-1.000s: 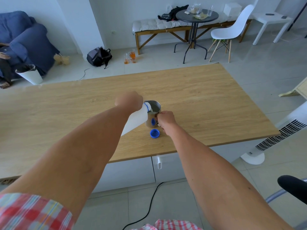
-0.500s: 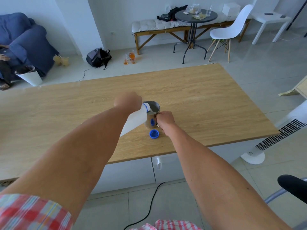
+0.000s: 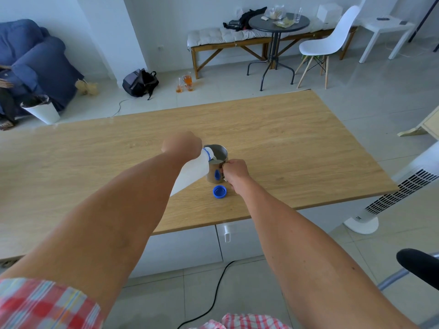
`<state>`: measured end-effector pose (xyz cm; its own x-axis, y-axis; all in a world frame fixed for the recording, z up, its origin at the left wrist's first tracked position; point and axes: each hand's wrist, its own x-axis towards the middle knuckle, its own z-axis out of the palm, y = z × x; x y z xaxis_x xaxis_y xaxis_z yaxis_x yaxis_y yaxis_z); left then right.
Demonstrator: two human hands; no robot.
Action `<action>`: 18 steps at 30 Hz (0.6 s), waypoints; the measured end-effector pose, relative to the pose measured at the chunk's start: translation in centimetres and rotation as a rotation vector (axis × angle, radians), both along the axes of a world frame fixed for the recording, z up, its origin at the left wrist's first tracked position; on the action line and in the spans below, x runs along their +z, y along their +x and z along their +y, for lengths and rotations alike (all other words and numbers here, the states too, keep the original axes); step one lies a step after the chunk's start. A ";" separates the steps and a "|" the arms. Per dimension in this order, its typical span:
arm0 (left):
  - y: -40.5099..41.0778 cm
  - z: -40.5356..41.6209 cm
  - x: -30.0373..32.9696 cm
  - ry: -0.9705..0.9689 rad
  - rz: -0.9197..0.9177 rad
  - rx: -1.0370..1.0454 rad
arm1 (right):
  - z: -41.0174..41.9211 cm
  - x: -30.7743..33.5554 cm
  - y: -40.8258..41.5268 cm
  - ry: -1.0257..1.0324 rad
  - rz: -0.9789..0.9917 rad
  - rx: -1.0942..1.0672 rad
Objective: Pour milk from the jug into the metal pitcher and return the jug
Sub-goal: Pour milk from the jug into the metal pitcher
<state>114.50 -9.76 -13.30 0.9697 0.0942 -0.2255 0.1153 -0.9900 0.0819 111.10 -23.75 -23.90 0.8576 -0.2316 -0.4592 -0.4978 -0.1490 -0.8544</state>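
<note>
A white plastic milk jug (image 3: 190, 173) is tipped steeply, its blue-ringed mouth over the rim of the metal pitcher (image 3: 217, 162). Milk runs from it into the pitcher, which shows white milk inside. My left hand (image 3: 181, 144) grips the jug from above; my forearm hides most of its body. My right hand (image 3: 235, 170) is closed on the pitcher's handle at its right side. The pitcher stands upright on the wooden table (image 3: 297, 148). The jug's blue cap (image 3: 219, 191) lies on the table just in front of the pitcher.
The table's near edge runs just below the cap. A white tower fan (image 3: 389, 193) stands off the table's right corner. A black chair part (image 3: 420, 264) is at lower right. A black cable (image 3: 213, 298) crosses the floor below.
The jug stays tipped over the pitcher and milk keeps running. Both hands hold their places; the view has barely shifted.
</note>
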 end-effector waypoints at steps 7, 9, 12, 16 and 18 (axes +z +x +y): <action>0.0 0.0 0.1 0.000 0.004 -0.006 | 0.1 0.0 0.0 0.009 0.000 -0.002; 0.0 0.1 0.0 0.002 0.004 -0.011 | 0.1 0.0 0.0 0.008 0.000 -0.002; 0.1 0.0 0.1 0.001 0.004 -0.012 | 0.1 0.0 0.1 0.009 0.002 -0.001; 0.1 -0.1 0.1 -0.002 0.005 -0.007 | 0.1 0.0 0.1 0.008 -0.002 0.006; 0.1 -0.1 0.1 0.003 0.010 -0.006 | 0.0 -0.1 0.1 0.003 -0.006 0.007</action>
<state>114.56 -9.83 -13.15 0.9679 0.0889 -0.2352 0.1099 -0.9909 0.0778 111.21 -23.71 -23.97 0.8618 -0.2245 -0.4549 -0.4918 -0.1501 -0.8576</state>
